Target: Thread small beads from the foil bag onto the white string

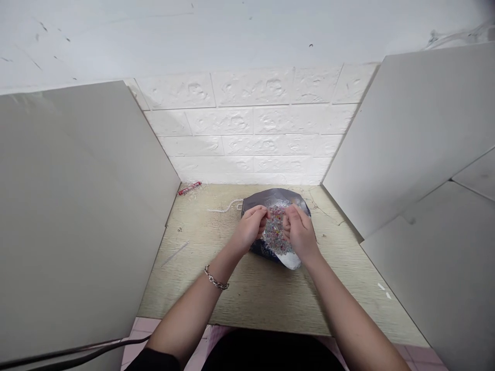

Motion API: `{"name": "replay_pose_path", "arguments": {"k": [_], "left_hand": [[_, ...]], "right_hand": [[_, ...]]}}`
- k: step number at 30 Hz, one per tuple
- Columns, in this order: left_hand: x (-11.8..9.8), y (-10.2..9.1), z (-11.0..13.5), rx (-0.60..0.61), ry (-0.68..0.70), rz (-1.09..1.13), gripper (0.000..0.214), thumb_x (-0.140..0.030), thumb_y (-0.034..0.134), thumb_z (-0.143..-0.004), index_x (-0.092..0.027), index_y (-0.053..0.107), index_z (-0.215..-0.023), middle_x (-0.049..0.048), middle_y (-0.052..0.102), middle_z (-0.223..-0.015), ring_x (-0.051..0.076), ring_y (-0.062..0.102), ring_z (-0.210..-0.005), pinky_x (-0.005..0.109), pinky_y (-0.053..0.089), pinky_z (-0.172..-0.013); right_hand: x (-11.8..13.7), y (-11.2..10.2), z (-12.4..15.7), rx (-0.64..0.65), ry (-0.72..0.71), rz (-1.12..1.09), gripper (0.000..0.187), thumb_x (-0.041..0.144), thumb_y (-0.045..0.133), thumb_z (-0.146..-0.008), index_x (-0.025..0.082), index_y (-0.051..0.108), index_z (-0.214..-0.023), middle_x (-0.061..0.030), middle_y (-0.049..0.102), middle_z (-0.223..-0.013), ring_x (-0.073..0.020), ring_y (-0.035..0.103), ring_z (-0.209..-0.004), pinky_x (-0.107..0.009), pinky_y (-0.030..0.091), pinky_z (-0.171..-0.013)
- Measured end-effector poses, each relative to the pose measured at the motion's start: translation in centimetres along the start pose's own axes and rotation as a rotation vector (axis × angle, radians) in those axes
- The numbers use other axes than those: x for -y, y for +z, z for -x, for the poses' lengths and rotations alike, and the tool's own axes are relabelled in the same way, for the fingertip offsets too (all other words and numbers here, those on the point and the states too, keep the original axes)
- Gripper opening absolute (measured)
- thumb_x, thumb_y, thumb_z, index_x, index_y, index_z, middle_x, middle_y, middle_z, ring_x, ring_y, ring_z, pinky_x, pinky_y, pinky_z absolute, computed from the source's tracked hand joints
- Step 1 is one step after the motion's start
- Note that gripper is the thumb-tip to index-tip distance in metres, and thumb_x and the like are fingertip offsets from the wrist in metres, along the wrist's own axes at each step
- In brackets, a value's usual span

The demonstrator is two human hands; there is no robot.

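Note:
My left hand [254, 225] and my right hand [297, 229] are raised over a dark bag [266, 197], thumbs and fingertips pinched and a small gap between them. What the fingertips hold, if anything, is too small to make out. Below and between the hands lies a heap of small clear and coloured beads [276, 232] inside the opened bag. A white flap [291, 260] sticks out at the bag's near side. To the left of the bag, a white string of beads [224, 207] lies in a wavy line on the table.
The wooden table [216, 288] is closed in by a left panel [77, 216], a right panel [386, 144] and a white brick-pattern wall [251, 123]. A red wrapper [190, 188] lies at the back left, a thin clear strip [176, 252] nearer. Thin wire [327, 212] lies right of the bag.

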State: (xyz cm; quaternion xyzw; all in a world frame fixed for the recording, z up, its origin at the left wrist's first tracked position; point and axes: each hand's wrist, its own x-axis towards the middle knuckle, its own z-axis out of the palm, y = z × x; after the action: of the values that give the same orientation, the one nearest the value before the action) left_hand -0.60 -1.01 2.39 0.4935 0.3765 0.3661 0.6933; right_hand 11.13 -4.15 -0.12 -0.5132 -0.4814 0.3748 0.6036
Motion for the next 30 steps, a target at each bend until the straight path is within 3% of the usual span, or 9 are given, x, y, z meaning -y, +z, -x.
{"name": "replay_pose_path", "arguments": {"k": [2,5,9,11,16,25,30], "left_hand": [[0.08,0.02,-0.05,-0.005,0.021,-0.003,0.017,-0.03,0.042,-0.074,-0.016,0.041,-0.065,-0.0082,0.017,-0.045,0.002,0.013,-0.034,0.015,0.008,-0.033],[0.24,0.0,-0.19,-0.009,0.093,-0.045,0.019,-0.034,0.043,-0.075,-0.016,0.046,-0.07,-0.0083,0.022,-0.044,0.002,0.018,-0.034,0.015,0.014,-0.034],[0.54,-0.07,-0.41,-0.013,0.191,-0.135,0.021,-0.035,0.045,-0.075,-0.016,0.049,-0.083,-0.0027,0.05,-0.057,0.004,0.037,-0.038,0.017,0.025,-0.037],[0.73,-0.12,-0.5,-0.012,0.212,-0.141,0.022,-0.034,0.045,-0.075,-0.018,0.044,-0.089,-0.0014,0.057,-0.068,0.005,0.042,-0.039,0.018,0.028,-0.039],[1.02,-0.1,-0.49,-0.008,0.247,-0.16,0.019,-0.033,0.044,-0.076,-0.019,0.034,-0.086,-0.0017,0.059,-0.071,0.006,0.046,-0.042,0.018,0.031,-0.043],[0.95,0.18,-0.45,0.011,0.251,-0.14,0.018,-0.032,0.047,-0.075,-0.014,0.043,-0.076,0.0032,0.06,-0.077,0.006,0.05,-0.049,0.018,0.032,-0.047],[0.65,0.22,-0.27,-0.061,0.259,-0.133,0.02,-0.034,0.049,-0.073,-0.014,0.045,-0.073,0.0027,0.059,-0.073,0.005,0.047,-0.046,0.018,0.032,-0.044]], "right_hand": [[0.14,0.09,-0.09,0.057,0.088,-0.124,0.027,0.046,0.037,-0.078,0.021,0.038,-0.069,0.0079,0.027,-0.045,-0.0049,0.021,-0.033,-0.018,0.02,-0.03],[0.33,0.03,-0.24,0.09,0.119,-0.135,0.025,0.044,0.046,-0.074,0.021,0.047,-0.082,0.0094,0.025,-0.041,-0.0047,0.021,-0.03,-0.018,0.019,-0.029],[0.39,-0.2,-0.44,0.065,0.099,-0.114,0.03,0.042,0.053,-0.069,0.017,0.055,-0.086,0.0082,0.033,-0.038,-0.0048,0.026,-0.03,-0.019,0.022,-0.03],[0.42,-0.28,-0.53,0.043,0.117,-0.124,0.032,0.042,0.055,-0.067,0.017,0.057,-0.087,0.0075,0.036,-0.038,-0.0047,0.026,-0.03,-0.02,0.022,-0.03],[0.63,-0.33,-0.59,0.034,0.149,-0.202,0.033,0.04,0.058,-0.065,0.017,0.059,-0.088,0.0081,0.034,-0.036,-0.0043,0.024,-0.03,-0.019,0.021,-0.03],[0.36,-0.32,-0.58,0.058,0.17,-0.254,0.036,0.043,0.055,-0.068,0.017,0.057,-0.093,0.0098,0.025,-0.034,-0.0034,0.02,-0.028,-0.018,0.019,-0.029],[0.63,-0.14,-0.45,0.076,0.217,-0.35,0.035,0.043,0.055,-0.068,0.018,0.055,-0.092,0.0107,0.021,-0.036,-0.0026,0.016,-0.029,-0.017,0.015,-0.029]]}}
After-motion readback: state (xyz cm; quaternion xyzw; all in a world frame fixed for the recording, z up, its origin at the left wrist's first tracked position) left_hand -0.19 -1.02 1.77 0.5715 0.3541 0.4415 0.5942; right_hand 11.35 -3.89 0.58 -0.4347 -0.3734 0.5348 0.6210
